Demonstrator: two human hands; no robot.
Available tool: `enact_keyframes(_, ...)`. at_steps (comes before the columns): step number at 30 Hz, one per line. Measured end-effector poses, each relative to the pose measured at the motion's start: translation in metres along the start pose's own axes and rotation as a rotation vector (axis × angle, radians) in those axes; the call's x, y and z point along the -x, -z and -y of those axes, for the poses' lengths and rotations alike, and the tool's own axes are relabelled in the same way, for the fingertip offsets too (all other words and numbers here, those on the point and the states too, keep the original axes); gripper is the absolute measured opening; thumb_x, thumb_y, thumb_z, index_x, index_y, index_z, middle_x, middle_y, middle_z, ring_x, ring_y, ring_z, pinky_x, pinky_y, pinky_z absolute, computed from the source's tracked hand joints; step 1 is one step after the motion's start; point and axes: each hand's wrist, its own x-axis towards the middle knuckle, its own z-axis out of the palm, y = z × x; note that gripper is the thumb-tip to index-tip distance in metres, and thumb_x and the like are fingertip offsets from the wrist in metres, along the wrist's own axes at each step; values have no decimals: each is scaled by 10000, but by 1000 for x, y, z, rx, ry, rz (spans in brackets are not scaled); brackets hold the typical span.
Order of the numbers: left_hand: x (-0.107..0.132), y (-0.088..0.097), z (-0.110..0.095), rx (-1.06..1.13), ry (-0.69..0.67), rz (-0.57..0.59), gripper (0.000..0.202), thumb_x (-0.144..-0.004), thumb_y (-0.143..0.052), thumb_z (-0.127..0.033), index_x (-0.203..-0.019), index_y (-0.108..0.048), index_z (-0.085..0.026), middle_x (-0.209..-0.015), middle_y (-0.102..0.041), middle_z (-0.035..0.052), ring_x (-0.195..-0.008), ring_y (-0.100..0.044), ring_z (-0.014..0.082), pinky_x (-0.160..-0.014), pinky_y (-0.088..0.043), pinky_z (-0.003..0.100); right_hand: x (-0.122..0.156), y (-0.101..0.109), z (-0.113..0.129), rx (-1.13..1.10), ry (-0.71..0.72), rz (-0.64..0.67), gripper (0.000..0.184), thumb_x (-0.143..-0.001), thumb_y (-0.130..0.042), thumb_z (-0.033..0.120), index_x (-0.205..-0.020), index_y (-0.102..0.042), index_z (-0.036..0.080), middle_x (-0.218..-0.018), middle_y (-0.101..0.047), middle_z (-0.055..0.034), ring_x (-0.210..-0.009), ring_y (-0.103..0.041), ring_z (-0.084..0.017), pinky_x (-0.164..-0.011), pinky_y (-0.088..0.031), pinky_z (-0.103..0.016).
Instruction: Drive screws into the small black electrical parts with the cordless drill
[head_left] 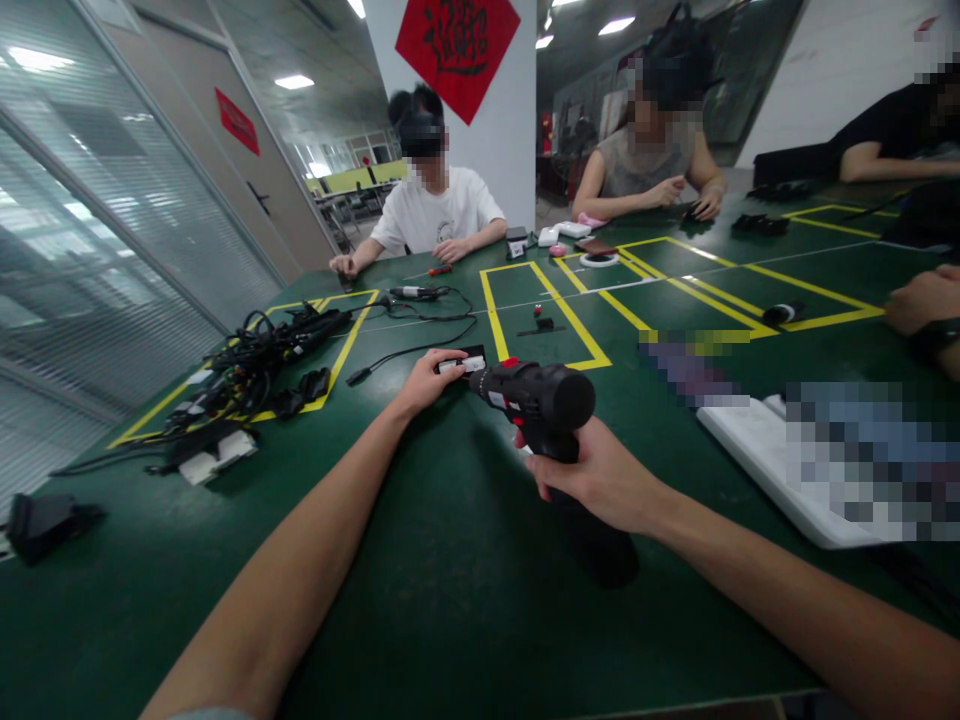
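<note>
My right hand (600,478) is wrapped round the grip of a black and red cordless drill (541,400), which points away from me toward a small black and white part (463,362) on the green table (420,560). My left hand (426,382) holds that small part down, fingers closed on its near end. The drill's tip sits right at the part. A small red piece and a dark flat piece (541,320) lie further back inside a yellow-taped square.
A tangle of black cables and adapters (255,365) lies at left, with a white block (217,455) and a black pouch (45,522) nearer. A white board (757,450) sits at right. Other people sit at the far side and right edge, hands on the table.
</note>
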Motion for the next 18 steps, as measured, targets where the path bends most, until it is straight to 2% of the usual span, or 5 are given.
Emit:
enact_keyframes(7, 0, -1, 0, 1, 17, -10, 408, -801, -627, -433, -1140, -708, -220, -1182, -664, 77, -1128, -576, 270, -1024, -421, 420, 1, -2, 2, -8, -11, -31, 350, -792, -639, 229, -1114, -520, 159, -998, -621, -56, -643, -588, -116, -619, -493, -305)
enact_keyframes(13, -1, -1, -2, 3, 15, -23, 373, -798, -626, -409, -1101, -722, -213, -1153, -684, 71, -1125, -582, 268, -1042, -401, 418, 4, -2, 6, 22, -30, -47, 298, -775, -643, 202, -1052, -544, 159, -774, -590, 1, -628, -576, -129, -602, -475, -294)
enact_keyframes(18, 0, -1, -2, 1, 11, -26, 368, -805, -620, -404, -1102, -720, -211, -1149, -687, 73, -1123, -585, 264, -1039, -404, 413, 4, -3, 6, 10, -27, -73, 288, -759, -653, 206, -1025, -552, 157, -746, -586, 9, -621, -577, -132, -597, -470, -298)
